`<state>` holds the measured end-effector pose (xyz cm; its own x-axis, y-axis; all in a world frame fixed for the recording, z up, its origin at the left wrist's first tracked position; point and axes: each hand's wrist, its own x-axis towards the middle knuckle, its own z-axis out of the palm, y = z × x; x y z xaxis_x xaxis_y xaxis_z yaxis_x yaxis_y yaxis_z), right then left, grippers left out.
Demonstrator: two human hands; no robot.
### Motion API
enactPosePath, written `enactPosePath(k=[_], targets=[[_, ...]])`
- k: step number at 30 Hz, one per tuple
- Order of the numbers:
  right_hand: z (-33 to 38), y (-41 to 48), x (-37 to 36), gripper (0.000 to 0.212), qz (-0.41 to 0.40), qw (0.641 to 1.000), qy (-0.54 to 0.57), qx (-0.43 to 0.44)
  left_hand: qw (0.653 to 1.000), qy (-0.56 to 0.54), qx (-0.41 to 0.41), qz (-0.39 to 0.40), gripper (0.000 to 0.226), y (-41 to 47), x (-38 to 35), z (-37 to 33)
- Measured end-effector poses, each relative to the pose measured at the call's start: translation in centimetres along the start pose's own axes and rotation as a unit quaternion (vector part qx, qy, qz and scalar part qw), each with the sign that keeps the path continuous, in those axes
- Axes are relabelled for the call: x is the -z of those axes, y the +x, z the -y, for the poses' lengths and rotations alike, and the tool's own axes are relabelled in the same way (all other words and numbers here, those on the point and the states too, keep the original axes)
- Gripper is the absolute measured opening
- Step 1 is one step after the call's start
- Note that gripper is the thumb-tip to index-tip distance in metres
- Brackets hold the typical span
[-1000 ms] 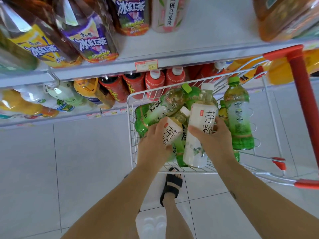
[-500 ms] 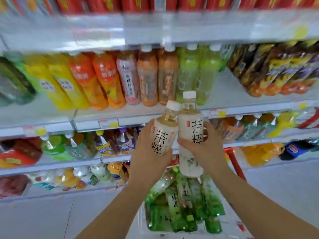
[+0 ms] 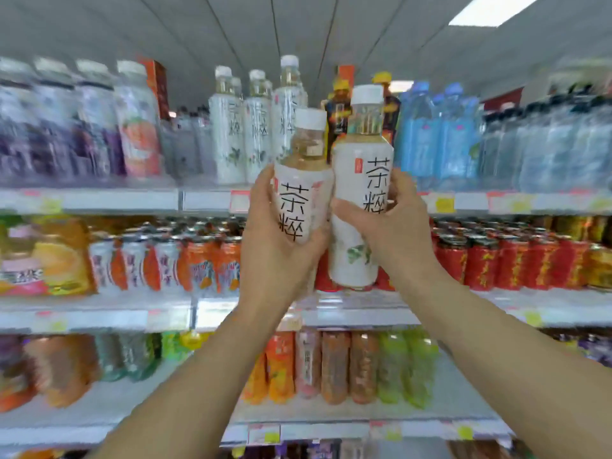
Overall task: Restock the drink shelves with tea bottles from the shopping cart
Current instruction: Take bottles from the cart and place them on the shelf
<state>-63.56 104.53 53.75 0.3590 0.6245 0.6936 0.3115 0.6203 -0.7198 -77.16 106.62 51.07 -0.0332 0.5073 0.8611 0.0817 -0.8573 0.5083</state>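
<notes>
The left hand (image 3: 278, 250) grips a short tea bottle (image 3: 299, 197) and the right hand (image 3: 395, 233) grips a taller tea bottle (image 3: 359, 260). The two bottles touch and are held upright before the top shelf (image 3: 99, 200). Matching white bottles (image 3: 251, 127) stand there near blue water bottles (image 3: 430, 140). Red cans (image 3: 496, 260) fill the middle shelf (image 3: 463, 314). A panelled ceiling (image 3: 265, 24) with a light panel (image 3: 490, 9) spans overhead.

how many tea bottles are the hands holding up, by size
smaller tea bottle, in the left hand: 1
bigger tea bottle, in the right hand: 1
total: 2
</notes>
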Motion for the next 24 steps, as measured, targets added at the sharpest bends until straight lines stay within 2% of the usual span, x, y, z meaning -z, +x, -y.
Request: enactPosePath(k=[2, 7, 11, 16, 24], targets=[[2.0, 1.6, -2.0, 0.051, -0.002, 0.999, 0.0, 0.038, 1.0, 0.005, -0.029, -0.005, 0.076, 2.7, 2.0, -0.4], [5.4, 5.1, -7.5, 0.065, -0.028, 0.993, 0.017, 0.115, 0.995, 0.034, -0.097, -0.005, 0.086, 9.4, 6.5, 0.0], [5.2, 7.5, -12.2, 0.071, -0.046, 0.988, 0.017, 0.145, 0.992, 0.04, -0.12, -0.02, 0.085, 14.2, 8.6, 3.0], [3.2, 10.3, -17.6, 0.081, -0.076, 0.986, 0.003, 0.151, 0.993, 0.01, -0.095, -0.072, 0.085, 18.3, 9.4, 6.8], [-0.8, 12.8, -21.6, 0.059, -0.089, 0.982, -0.096, 0.135, 0.996, 0.035, -0.05, -0.066, 0.081, 20.9, 9.3, 12.2]])
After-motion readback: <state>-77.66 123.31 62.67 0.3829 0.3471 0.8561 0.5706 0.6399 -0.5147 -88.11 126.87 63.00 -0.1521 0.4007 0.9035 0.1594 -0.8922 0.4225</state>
